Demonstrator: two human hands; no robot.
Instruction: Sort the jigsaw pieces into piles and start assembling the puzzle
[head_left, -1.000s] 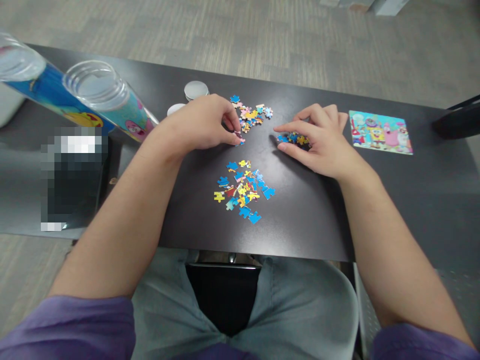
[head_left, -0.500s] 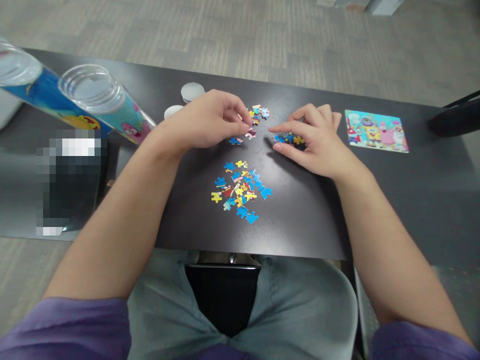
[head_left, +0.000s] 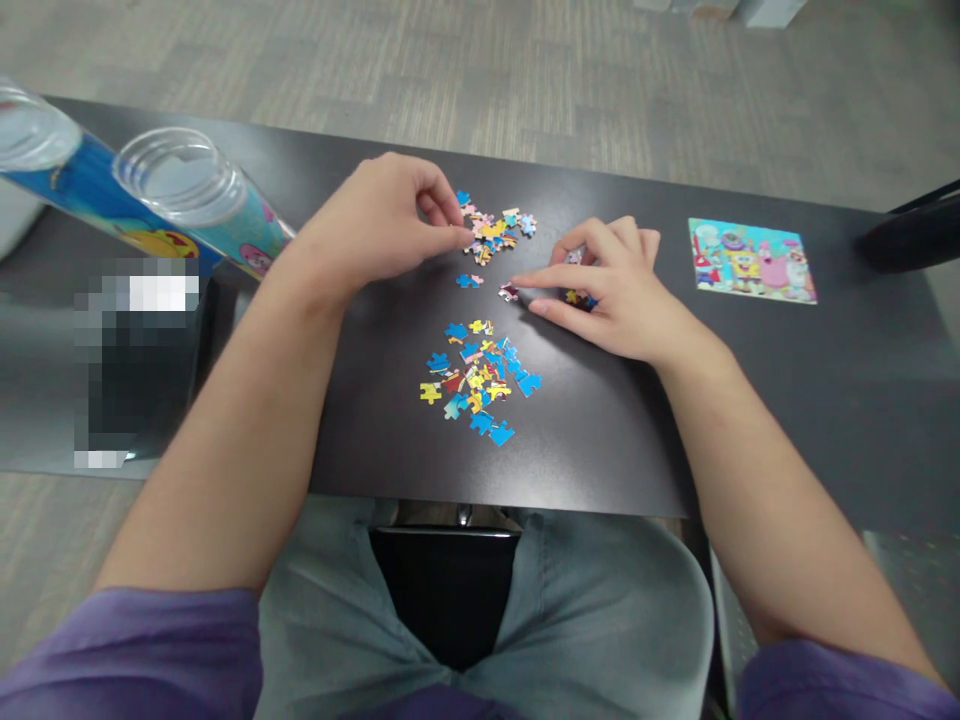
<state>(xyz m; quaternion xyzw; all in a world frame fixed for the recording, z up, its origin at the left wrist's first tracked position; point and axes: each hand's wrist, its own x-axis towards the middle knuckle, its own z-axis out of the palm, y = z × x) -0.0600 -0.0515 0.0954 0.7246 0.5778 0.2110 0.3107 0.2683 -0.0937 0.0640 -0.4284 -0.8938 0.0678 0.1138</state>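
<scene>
from my end, closest is the near pile (head_left: 475,380) of puzzle pcs: flat, loosely strewn, mostly blue & yellow w/ a bit of red, some overlapping. a bit past it lie a blue-pink pc (head_left: 469,281) and a dark pc (head_left: 508,291), maroon w/ white. my r hand (head_left: 611,290) has its index tip on the dark pc, thumb spread apart from it; a few covered pcs (head_left: 576,299) show partly under the palm. my l hand (head_left: 397,215) is at the left side of the far pile (head_left: 495,231), which is pink, yellow & blue; thumb & index close tog, can't tell if a pc is btwn them.

two clear jars (head_left: 244,222) w/ cartoon wraps stand left of my l hand; can't make out contents.

table (head_left: 600,430) near edge runs by my lap. open room right of the near pile, also btwn r hand & picture card (head_left: 754,262). far edge is past the far pile, then carpet (head_left: 487,90).
</scene>
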